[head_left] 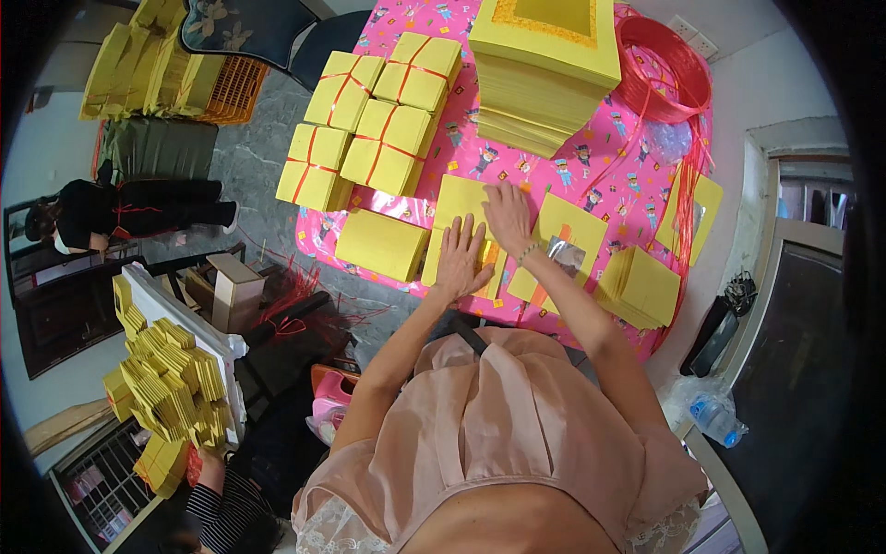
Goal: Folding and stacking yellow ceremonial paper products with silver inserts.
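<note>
My left hand [464, 261] lies on a yellow paper sheet [459, 192], its fingers spread toward the far side. Just beyond it and to the right, my right hand [508, 219] presses the same paper, palm down with the fingers slightly bent. An orange strip shows at the paper's edge under my hands. Right beside it lies another yellow sheet [581, 222] with an orange band and a silver patch. To the left rests a plain yellow paper stack [380, 245]. Several yellow bundles [383, 134] tied crosswise with red ribbon stand behind that stack.
A tall pile of yellow paper [531, 102] and a red basket [663, 78] of ribbon stand at the back of the pink patterned tablecloth [461, 138]. Folded yellow paper [639, 286] lies near right. Two other people are at left, one by a table heaped with yellow packets [171, 379].
</note>
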`<state>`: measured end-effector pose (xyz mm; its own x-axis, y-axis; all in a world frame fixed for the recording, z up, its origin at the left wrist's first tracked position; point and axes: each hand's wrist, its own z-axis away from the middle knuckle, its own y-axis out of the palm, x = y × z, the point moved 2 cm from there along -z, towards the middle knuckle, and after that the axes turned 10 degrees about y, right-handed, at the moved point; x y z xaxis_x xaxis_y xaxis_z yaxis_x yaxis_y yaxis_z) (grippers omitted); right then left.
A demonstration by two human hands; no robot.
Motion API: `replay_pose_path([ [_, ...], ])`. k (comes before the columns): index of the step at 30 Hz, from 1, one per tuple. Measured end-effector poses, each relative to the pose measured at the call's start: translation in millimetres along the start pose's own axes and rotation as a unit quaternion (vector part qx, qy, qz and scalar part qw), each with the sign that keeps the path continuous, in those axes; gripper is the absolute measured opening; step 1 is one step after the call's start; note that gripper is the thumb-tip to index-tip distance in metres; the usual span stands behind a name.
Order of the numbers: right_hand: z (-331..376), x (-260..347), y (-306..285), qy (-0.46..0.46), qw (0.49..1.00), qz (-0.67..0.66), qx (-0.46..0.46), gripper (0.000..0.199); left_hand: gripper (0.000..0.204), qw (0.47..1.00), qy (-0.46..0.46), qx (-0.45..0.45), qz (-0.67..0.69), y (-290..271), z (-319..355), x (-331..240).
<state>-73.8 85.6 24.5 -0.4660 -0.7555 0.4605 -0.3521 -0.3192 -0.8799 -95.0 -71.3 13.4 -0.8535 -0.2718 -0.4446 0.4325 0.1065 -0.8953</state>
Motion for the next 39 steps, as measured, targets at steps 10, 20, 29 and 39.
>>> replay_pose_path([
  [10,50.8,-2.3,1.4,-0.005,0.998,0.007,0.067,0.010,0.089,1.000,0.001,0.008,-0.012,2.8,1.0,1.3],
  [20,62.2,0.4,6.8,-0.022,0.997,-0.007,0.070,0.020,0.089,1.000,0.010,-0.003,0.003,5.4,2.1,4.1],
  [29,64.0,-1.1,14.3,-0.015,0.998,-0.007,0.055,0.018,0.096,0.999,-0.021,-0.045,-0.008,0.7,16.0,16.5],
  [39,63.0,0.8,14.6,0.008,0.999,-0.006,0.048,0.022,0.100,0.998,-0.051,-0.045,0.003,-0.8,23.7,16.1],
])
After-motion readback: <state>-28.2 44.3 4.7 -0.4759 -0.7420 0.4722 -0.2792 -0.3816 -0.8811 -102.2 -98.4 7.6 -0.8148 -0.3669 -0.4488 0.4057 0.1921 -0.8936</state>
